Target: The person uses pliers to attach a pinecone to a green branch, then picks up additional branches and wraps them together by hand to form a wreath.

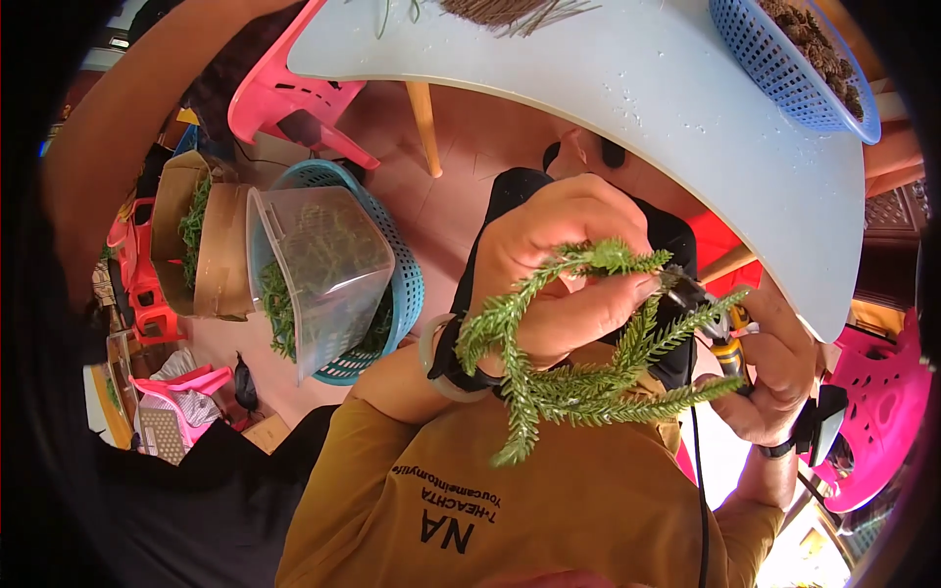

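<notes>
My left hand (559,230) pinches a ring of green artificial pine sprigs (578,387) between thumb and fingers. Several needled sprigs branch off it, their free ends pointing down and to the right. My right hand (779,367) is closed around pliers (726,355) with yellow and black handles. The dark metal head of the pliers is at the sprigs, close to my left thumb tip. Whether the jaws touch a stem cannot be made out, as needles partly cover them.
A pale table (686,127) curves ahead, bearing brown sticks (510,12) and a blue basket (750,59) of pine cones. Left on the floor are a teal basket (407,265), a clear plastic bin (338,245) and a cardboard box (223,265) with greenery. Pink chairs (882,402) stand nearby.
</notes>
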Demonstrator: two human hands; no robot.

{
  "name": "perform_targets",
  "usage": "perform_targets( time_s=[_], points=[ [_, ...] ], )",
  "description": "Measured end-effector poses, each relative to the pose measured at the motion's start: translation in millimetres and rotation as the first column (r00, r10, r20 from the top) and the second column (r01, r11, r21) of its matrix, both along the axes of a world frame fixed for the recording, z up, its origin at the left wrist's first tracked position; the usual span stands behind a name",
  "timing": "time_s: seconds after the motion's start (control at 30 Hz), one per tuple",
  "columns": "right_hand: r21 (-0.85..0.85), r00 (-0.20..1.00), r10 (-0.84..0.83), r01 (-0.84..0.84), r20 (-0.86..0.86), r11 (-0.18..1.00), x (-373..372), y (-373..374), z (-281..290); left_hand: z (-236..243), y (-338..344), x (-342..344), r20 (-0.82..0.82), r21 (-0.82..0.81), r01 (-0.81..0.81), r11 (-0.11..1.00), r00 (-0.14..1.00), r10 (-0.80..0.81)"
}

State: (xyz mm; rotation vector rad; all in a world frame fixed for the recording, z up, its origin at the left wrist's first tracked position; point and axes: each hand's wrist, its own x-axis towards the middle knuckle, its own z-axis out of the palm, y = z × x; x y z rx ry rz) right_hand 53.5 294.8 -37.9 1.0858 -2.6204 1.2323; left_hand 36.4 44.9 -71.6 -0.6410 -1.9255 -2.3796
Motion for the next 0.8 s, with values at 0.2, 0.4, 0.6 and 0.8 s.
perform_targets(
  time_s=[0.2,0.4,0.6,0.8],
  points=[
    [0.049,0.999,-0.030,0.029,0.019,0.998,9.6,-9.8,11.7,4.7,1.0,3.8,-0.102,-0.060,-0.078,0.995,0.992,0.072],
    [0.062,0.997,-0.077,0.075,0.023,0.995,12.0,-13.3,7.6,7.4,2.1,6.8,-0.108,-0.087,-0.121,0.989,0.988,0.112],
    [0.097,0.998,-0.065,0.064,0.012,0.993,10.2,-10.2,8.7,5.6,-1.3,2.3,-0.158,-0.166,-0.080,0.983,0.986,0.054],
    [0.110,0.996,-0.086,0.090,-0.037,0.990,8.1,-8.6,5.2,-2.2,-0.8,-1.6,-0.086,-0.077,0.036,0.996,0.995,-0.042]
  ],
)
